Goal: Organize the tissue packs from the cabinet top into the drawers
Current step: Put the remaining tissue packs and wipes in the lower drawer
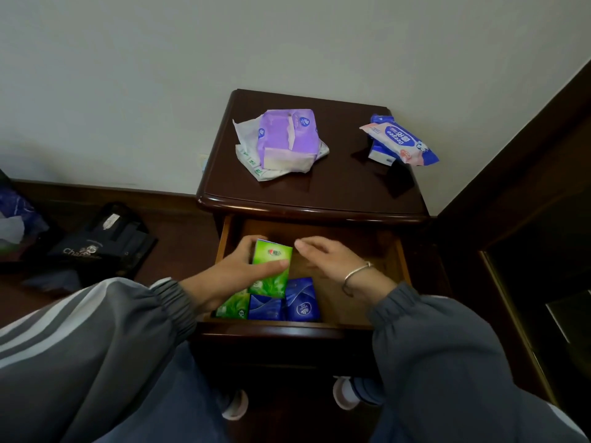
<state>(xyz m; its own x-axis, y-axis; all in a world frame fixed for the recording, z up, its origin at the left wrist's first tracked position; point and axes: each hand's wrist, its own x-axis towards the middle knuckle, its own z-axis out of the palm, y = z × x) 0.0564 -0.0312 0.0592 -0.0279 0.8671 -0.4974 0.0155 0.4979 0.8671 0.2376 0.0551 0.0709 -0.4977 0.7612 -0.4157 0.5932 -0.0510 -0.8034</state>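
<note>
Head view: the left hand [236, 270] grips a green pack [271, 263] in the open drawer [401, 260], just behind two blue packs [302, 303]. The right hand [332, 263], fingers relaxed, hovers beside it. A purple pack [287, 135] and wipes [399, 142] lie on the cabinet top [335, 187].

The left hand [236, 270] covers the left side of the bright green plastic-wrapped tissue pack [272, 266] it grips, and its wrist hides part of a second green tissue pack [232, 305] in the open brown wooden drawer [401, 266]. On the dark wooden cabinet top [319, 190], a white-and-green soft pack [252, 163] lies mostly buried under the purple soft tissue pack [284, 135]. A blue-and-white pack [379, 155] shows only its end beneath the pink wipes pack [403, 141]. The lettering on the black fabric bag [105, 241] is too blurred to read.
</note>
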